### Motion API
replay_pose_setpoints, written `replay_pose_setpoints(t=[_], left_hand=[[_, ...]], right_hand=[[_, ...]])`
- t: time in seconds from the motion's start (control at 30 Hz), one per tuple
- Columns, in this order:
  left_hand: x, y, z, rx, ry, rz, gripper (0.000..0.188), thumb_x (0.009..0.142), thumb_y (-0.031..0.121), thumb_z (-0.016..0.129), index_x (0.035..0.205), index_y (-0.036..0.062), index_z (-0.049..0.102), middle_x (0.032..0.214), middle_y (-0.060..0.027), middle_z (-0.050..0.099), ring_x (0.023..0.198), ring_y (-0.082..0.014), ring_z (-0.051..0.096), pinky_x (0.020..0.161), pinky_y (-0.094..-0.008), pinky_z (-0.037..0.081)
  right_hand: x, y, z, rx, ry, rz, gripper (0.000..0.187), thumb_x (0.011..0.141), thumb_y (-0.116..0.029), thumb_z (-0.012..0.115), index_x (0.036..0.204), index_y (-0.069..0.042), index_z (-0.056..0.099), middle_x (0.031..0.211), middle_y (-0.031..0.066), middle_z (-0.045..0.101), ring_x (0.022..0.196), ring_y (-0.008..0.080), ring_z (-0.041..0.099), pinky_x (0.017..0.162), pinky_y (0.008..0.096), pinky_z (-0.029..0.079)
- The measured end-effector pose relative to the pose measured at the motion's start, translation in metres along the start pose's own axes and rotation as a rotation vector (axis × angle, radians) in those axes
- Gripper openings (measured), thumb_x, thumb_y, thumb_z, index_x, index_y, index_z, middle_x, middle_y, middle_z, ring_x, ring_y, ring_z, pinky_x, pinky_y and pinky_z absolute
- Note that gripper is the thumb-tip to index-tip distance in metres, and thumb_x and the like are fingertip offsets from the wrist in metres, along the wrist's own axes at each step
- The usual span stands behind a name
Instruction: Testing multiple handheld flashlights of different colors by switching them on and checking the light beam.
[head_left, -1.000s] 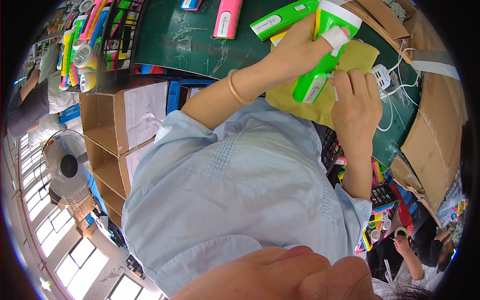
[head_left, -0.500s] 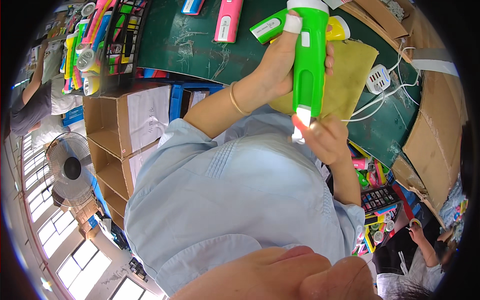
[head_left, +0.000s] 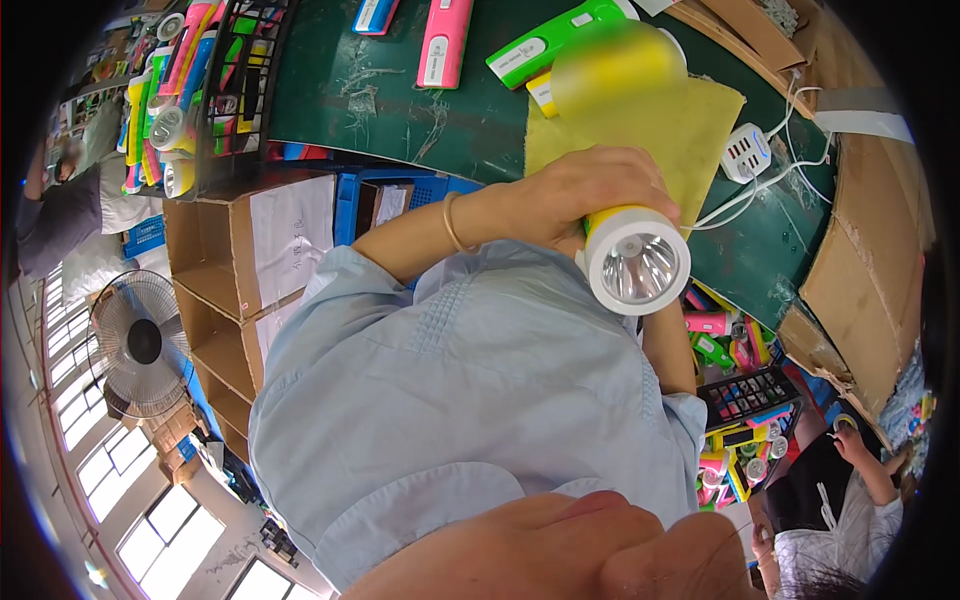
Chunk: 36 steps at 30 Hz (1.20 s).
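Note:
In my left hand [head_left: 605, 190] is a yellow flashlight [head_left: 600, 215], gripped from above. Its round white head [head_left: 640, 262] tilts up, showing the silver reflector. My right forearm [head_left: 668, 355] reaches up behind that head, which hides my right hand and its fingers. Beyond my left hand a green flashlight [head_left: 560, 45] lies on the dark green table [head_left: 340, 100]. Another yellow flashlight [head_left: 620, 75], partly blurred, lies in front of it over a yellow cloth [head_left: 705, 130].
A pink flashlight [head_left: 440, 50] and a blue one [head_left: 375, 15] lie at the far edge. A white charging hub [head_left: 745, 153] with cables is at right. Crates of flashlights [head_left: 235, 100] stand both sides; cardboard compartments [head_left: 225, 260] and a fan [head_left: 143, 341] are left. A person [head_left: 850, 520] sits lower right.
The green flashlight has left my left hand and now lies on the table. My left hand has come lower and holds a yellow flashlight. My right hand has gone out of sight behind it.

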<state>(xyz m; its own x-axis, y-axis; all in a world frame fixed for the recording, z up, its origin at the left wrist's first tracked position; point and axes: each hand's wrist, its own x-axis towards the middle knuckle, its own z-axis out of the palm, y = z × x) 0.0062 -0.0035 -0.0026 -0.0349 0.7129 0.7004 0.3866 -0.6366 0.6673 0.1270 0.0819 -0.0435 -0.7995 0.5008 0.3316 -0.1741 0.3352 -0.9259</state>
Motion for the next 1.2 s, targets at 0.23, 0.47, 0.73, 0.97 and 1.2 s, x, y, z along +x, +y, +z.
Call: replay_pose_setpoints(t=[0.23, 0.47, 0.73, 0.97, 1.2], left_hand=[[-0.015, 0.005, -0.006, 0.088, -0.032, -0.37, 0.064, 0.064, 0.014, 0.074, 0.119, 0.0071, 0.044, 0.101, -0.0145, 0.055, 0.091, -0.0329, 0.055, 0.077, -0.0371, 0.046], [-0.018, 0.007, 0.0, 0.281, 0.009, -0.457, 0.076, 0.065, 0.017, 0.074, 0.127, 0.0037, 0.033, 0.119, -0.018, 0.048, 0.106, -0.0358, 0.05, 0.087, -0.0388, 0.044], [-0.003, 0.015, 0.007, 0.144, 0.303, -0.701, 0.072, 0.071, 0.019, 0.071, 0.125, -0.001, 0.027, 0.114, -0.0164, 0.048, 0.104, -0.0264, 0.05, 0.086, -0.0349, 0.042], [-0.01, 0.018, 0.007, 0.412, 0.065, -0.469, 0.082, 0.059, 0.006, 0.075, 0.128, 0.0057, 0.031, 0.119, -0.0184, 0.047, 0.105, -0.0362, 0.049, 0.087, -0.0392, 0.043], [-0.012, 0.017, 0.007, 0.417, 0.036, -0.448, 0.082, 0.057, 0.006, 0.076, 0.127, 0.0055, 0.032, 0.117, -0.0179, 0.047, 0.103, -0.0359, 0.05, 0.085, -0.0388, 0.044]], right_hand=[[0.0, -0.012, -0.033, -0.243, -0.077, 0.024, 0.015, 0.081, -0.003, 0.053, 0.094, -0.002, 0.059, 0.072, 0.0102, 0.048, 0.062, 0.0212, 0.049, 0.057, 0.0275, 0.04], [-0.012, -0.006, -0.033, -0.184, 0.055, 0.13, 0.01, 0.084, -0.007, 0.052, 0.08, 0.002, 0.056, 0.065, 0.0084, 0.049, 0.057, 0.016, 0.047, 0.053, 0.0252, 0.037], [-0.001, -0.032, -0.029, -0.181, 0.09, 0.083, 0.014, 0.087, -0.01, 0.049, 0.083, 0.001, 0.055, 0.067, 0.0074, 0.05, 0.058, 0.0156, 0.047, 0.055, 0.0239, 0.037], [-0.004, -0.025, -0.028, -0.222, 0.101, -0.024, 0.005, 0.076, 0.002, 0.048, 0.079, 0.002, 0.052, 0.065, 0.0093, 0.044, 0.056, 0.0178, 0.043, 0.053, 0.0249, 0.036], [-0.012, -0.023, -0.033, -0.278, 0.029, 0.163, 0.02, 0.078, -0.004, 0.051, 0.093, 0.004, 0.062, 0.089, 0.0121, 0.065, 0.083, 0.0179, 0.06, 0.076, 0.0279, 0.044]])
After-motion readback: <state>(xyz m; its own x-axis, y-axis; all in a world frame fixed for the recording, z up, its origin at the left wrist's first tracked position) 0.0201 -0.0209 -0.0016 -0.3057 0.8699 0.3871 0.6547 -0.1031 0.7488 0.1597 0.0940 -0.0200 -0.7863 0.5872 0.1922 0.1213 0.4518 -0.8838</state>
